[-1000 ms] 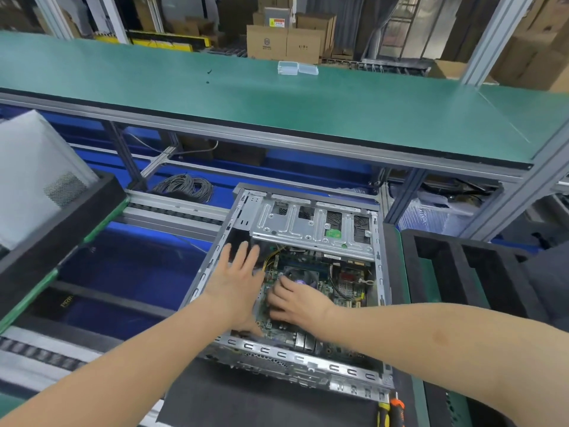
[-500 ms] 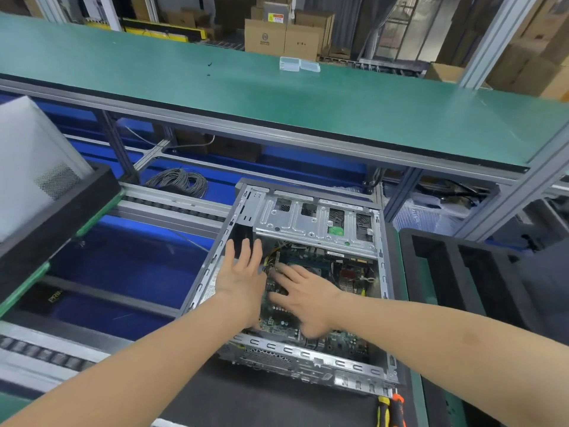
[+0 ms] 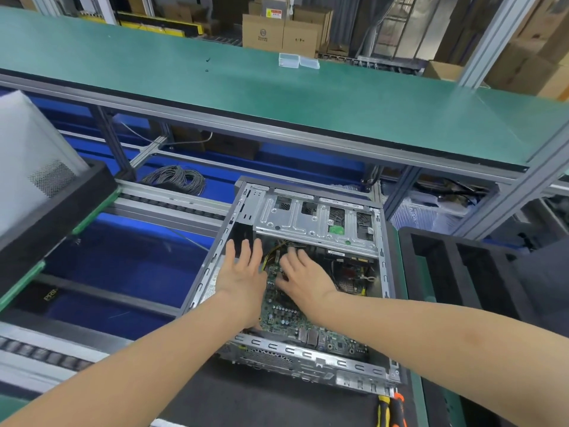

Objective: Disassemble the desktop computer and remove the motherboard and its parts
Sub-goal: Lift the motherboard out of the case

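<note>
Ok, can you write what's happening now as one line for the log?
left hand: flat, inside computer case | right hand: fingers spread on motherboard by yellow cables | motherboard: not yet out

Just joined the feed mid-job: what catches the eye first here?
The open grey metal computer case lies centre frame, its green motherboard exposed. Both hands reach inside, the left hand flat by the left wall, the right hand spread over the board. A long green-topped workbench spans behind.
</note>
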Demonstrator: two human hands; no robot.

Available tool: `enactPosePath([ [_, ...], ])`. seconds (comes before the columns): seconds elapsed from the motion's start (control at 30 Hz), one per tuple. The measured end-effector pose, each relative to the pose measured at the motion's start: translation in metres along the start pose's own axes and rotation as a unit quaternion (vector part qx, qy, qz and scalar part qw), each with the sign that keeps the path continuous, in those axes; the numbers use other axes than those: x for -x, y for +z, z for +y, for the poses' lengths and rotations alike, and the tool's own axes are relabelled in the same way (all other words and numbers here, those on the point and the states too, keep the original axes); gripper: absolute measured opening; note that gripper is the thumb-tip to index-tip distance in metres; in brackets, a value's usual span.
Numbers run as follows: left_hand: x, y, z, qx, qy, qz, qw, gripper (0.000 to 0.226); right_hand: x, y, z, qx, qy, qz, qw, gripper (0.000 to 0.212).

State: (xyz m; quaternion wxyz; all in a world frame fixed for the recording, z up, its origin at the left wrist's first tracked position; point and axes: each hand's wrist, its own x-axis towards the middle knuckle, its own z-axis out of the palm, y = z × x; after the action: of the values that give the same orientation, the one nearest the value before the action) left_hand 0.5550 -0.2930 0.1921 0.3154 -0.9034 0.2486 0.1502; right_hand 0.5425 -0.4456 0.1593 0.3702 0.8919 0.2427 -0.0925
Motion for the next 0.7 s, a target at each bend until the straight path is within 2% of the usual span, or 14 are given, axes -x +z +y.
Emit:
enactPosePath([
  [0.1,-0.001,0.002,0.0,0.005,-0.001,0.011,1.0,0.123,-0.002,0.0,-0.009,0.061,-0.074,0.024,0.995,0.067],
  [0.17,-0.003,0.003,0.001,0.008,-0.002,0.01,1.0,0.121,0.0,0.007,-0.016,0.093,-0.092,0.032,0.991,0.069],
  [0.23,-0.004,0.003,0.001,0.013,-0.001,0.007,1.0,0.113,0.003,0.013,-0.021,0.106,-0.098,0.024,0.989,0.079],
  [0.3,-0.004,0.004,0.001,0.014,-0.001,0.006,1.0,0.114,0.007,0.016,-0.026,0.137,-0.1,0.017,0.985,0.085],
  [0.4,-0.004,0.006,0.001,0.014,-0.001,0.004,1.0,0.121,0.01,0.019,-0.028,0.143,-0.085,0.022,0.986,0.08],
  [0.53,-0.004,0.006,0.001,0.022,-0.004,0.005,1.0,0.108,0.01,0.018,-0.026,0.1,-0.041,0.042,0.993,0.073],
  [0.7,-0.005,0.006,0.001,0.02,-0.003,0.004,1.0,0.109,0.008,0.018,-0.027,0.098,-0.051,0.05,0.993,0.075],
])
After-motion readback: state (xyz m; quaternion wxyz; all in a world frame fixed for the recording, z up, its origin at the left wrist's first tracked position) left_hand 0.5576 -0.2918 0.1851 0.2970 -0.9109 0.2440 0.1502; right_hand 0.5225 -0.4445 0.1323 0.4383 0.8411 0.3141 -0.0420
